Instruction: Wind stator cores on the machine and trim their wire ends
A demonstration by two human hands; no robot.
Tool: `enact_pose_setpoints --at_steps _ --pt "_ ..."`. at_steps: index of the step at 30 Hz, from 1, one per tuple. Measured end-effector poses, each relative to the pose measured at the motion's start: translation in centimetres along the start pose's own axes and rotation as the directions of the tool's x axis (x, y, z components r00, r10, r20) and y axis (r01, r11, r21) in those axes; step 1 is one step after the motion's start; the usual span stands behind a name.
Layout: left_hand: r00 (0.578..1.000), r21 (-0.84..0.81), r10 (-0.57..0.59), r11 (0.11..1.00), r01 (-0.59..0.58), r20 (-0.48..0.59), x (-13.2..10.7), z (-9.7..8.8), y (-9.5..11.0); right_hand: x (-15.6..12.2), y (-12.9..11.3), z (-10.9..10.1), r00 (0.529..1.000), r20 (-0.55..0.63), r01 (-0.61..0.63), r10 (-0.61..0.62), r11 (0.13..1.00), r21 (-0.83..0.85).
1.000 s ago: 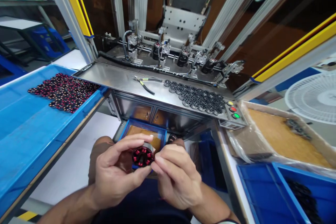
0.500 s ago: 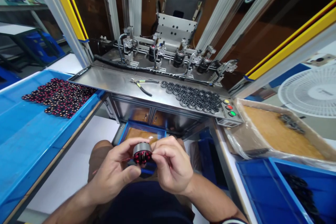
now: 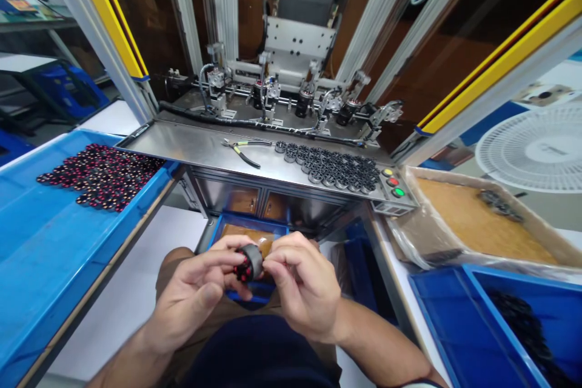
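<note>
My left hand (image 3: 193, 300) and my right hand (image 3: 302, 288) meet over my lap, both pinching one small round motor stator (image 3: 249, 262) with a dark outer ring and red windings. The stator is tilted, its wound face turned toward my left hand. My left thumb and fingers grip its left side; my right fingertips close on its right edge. Below the hands sits a small blue bin (image 3: 248, 231) with a brown lining.
A blue tray (image 3: 54, 236) at left carries many red-wound stators (image 3: 97, 174). On the steel shelf (image 3: 195, 148) lie pliers (image 3: 243, 150), several dark unwound stators (image 3: 336, 167) and coloured buttons (image 3: 393, 182). Winding machine (image 3: 291, 94) behind. Cardboard tray (image 3: 477, 224), blue bins (image 3: 500, 327) and fan (image 3: 531, 148) at right.
The stator has been turned in my fingers, from its red wound face toward me to tilted sideways. Both hands stayed together on it; the camera tipped slightly downward.
</note>
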State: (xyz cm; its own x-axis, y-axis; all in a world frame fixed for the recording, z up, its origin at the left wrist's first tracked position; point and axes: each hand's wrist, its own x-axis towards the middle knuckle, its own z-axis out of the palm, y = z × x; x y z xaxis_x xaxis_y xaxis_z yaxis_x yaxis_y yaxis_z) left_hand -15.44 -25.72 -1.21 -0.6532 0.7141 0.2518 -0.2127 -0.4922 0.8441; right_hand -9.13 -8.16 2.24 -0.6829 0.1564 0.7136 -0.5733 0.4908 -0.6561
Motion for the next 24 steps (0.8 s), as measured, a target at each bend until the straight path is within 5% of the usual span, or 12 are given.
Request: enact_pose_setpoints --at_steps 7,12,14,17,20,24 --pt "0.992 -0.110 0.089 0.989 -0.099 -0.093 0.7 1.1 0.3 0.4 -0.1 -0.5 0.998 0.049 0.037 -0.039 0.998 0.046" --pt "0.959 -0.115 -0.264 0.955 0.274 0.101 0.9 1.6 0.1 0.7 0.0 -1.4 0.976 0.148 0.167 -0.158 0.985 -0.050" --pt "0.947 -0.098 -0.294 0.946 0.308 0.131 0.6 1.7 0.1 0.6 -0.1 -1.6 0.970 0.160 0.195 -0.182 0.978 -0.070" --pt "0.982 -0.017 -0.188 0.982 0.189 0.024 0.2 1.8 -0.2 0.3 -0.3 -1.4 0.984 0.130 0.135 -0.125 0.988 -0.077" --pt "0.992 0.258 0.088 0.964 -0.062 -0.089 0.1 1.6 -0.9 -0.2 -0.4 -0.7 0.997 0.066 -0.040 0.039 0.999 0.020" --pt "0.896 0.623 0.443 0.694 -0.362 0.028 0.2 1.1 -1.5 -0.9 -0.3 0.3 0.936 0.064 -0.350 0.346 0.902 0.251"
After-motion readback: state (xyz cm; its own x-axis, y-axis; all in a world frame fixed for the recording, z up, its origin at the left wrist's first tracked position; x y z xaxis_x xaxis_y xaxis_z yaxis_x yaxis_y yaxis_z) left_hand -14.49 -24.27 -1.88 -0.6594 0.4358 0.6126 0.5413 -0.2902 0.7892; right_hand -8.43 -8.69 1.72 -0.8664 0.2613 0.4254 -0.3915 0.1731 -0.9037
